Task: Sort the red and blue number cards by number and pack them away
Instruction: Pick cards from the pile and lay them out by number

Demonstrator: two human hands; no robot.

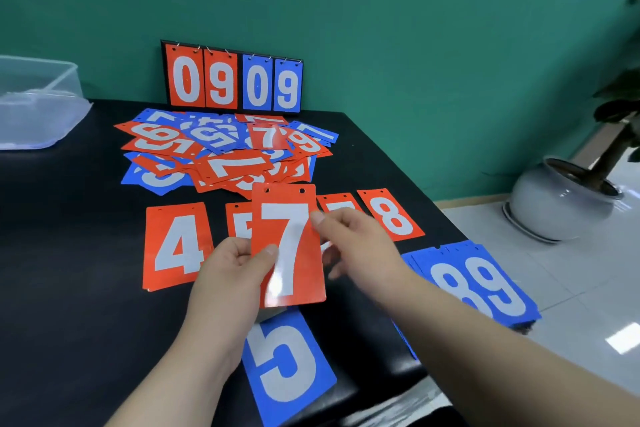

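The red 7 card (289,246) is held upright above the black table (69,218). The left hand (232,274) pinches its lower left edge, thumb on the face and fingers behind. The right hand (356,246) has its thumb at the card's upper right edge. Its fingers are loosely curled beside the card, and I cannot tell whether they close on it.

Nearer than this card, just below it, lies a blue 5 card (287,364). To its right, at the table edge, are a blue 8 pile (446,284) and a blue 9 pile (495,288), overlapping.

Just behind the card runs a red row: a 4 pile (175,244), a 5 pile (239,218) partly hidden, a 7 pile (339,203) and an 8 pile (391,215).

Beyond that row is a large mixed heap (221,149) of red and blue cards, not yet sorted. Farther back stands a scoreboard (233,81) reading 09 09, and far left of the card is a clear plastic box (34,100).

By my judgement sorting is under way but less than half done, and packing has not begun. The held card likely belongs on the 7 pile.
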